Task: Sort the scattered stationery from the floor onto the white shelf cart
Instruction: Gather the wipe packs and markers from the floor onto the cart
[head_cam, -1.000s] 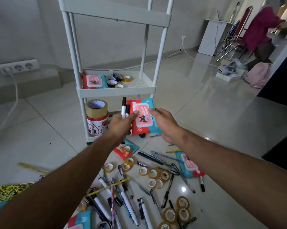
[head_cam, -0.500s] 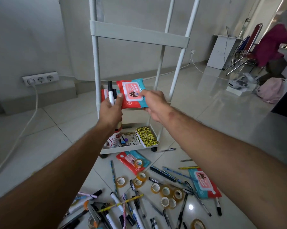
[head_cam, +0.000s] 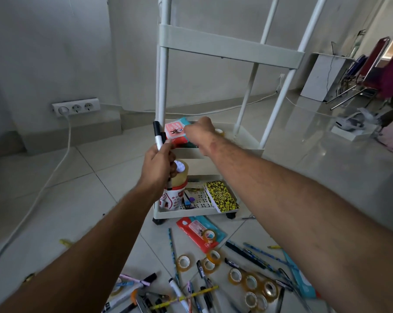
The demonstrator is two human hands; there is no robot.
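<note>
Pinching a red-teal packet (head_cam: 176,133) over the cart's middle tray (head_cam: 247,152), right-hand fingers (head_cam: 191,134); left fingers (head_cam: 168,154) grip markers (head_cam: 158,137).

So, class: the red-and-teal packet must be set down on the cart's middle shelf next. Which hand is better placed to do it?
The right hand: it already holds the packet over the middle shelf. The left hand grips markers in front of the cart.

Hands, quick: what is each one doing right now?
Left hand: grips black-capped markers.
Right hand: holds the red-and-teal packet over the cart's middle shelf.
</note>
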